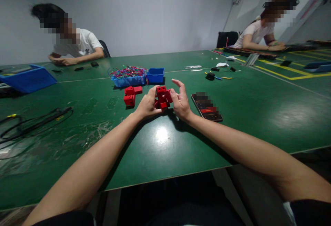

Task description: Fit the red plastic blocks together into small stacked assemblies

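Red blocks clustered together are between the person's two hands, over the green table. The bare left forearm slants up and inward from the lower left; its hand grips the cluster from the left side, digits spread toward its top and bottom edges. The right forearm runs in from the lower right at a shallower slant. That right hand is turned toward the cluster, thumb against its right side and index finger raised clear, curving upward; whether the other, hidden fingers grip, I cannot tell. Just beyond the left hand lie more red blocks. A smartphone rests beside the right wrist. Farther back, a blue tray brims with coloured wires.
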Demonstrator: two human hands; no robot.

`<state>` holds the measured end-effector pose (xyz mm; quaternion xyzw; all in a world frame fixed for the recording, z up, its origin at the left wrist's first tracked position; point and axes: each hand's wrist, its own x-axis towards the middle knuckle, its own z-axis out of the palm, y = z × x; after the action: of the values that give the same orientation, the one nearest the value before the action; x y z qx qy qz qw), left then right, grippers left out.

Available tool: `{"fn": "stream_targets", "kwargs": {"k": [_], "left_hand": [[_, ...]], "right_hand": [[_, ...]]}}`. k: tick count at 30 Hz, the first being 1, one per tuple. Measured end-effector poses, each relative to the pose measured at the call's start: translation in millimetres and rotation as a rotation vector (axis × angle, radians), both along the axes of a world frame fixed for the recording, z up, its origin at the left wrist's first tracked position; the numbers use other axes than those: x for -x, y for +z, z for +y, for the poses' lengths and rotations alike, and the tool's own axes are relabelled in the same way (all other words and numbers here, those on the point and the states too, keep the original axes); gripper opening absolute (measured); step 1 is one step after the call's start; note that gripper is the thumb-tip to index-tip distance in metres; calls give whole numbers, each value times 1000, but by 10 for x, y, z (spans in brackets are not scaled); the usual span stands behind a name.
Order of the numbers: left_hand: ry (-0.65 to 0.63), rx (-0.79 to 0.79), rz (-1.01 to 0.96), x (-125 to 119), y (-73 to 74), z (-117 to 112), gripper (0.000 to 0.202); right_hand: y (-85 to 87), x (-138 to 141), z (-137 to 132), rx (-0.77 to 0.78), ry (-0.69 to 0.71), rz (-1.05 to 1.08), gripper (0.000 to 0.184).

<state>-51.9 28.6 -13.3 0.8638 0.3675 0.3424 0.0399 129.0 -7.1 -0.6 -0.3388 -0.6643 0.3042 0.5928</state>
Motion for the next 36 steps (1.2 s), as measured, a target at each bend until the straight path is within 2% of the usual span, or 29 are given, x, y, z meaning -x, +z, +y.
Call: {"fn": "stream_targets", "kwargs": {"k": [7, 16, 23, 29, 36], "left_hand": [[-43, -12, -5, 13, -17, 21, 100], [-55, -4, -23, 16, -24, 32, 97], [-44, 28, -35, -7, 3, 19, 97], [-93, 31, -44, 11, -28, 43, 100], [-143, 19, -52, 29, -47, 49, 100]], "right_hand": [[-6, 12, -23, -85, -49, -9, 51], [-33, 6, -8, -92, -27, 3, 41], [19, 13, -15, -73, -35, 115, 36], [-3, 23, -10, -68, 38, 125, 34], [-47, 38, 35, -82, 40, 121, 31]]}}
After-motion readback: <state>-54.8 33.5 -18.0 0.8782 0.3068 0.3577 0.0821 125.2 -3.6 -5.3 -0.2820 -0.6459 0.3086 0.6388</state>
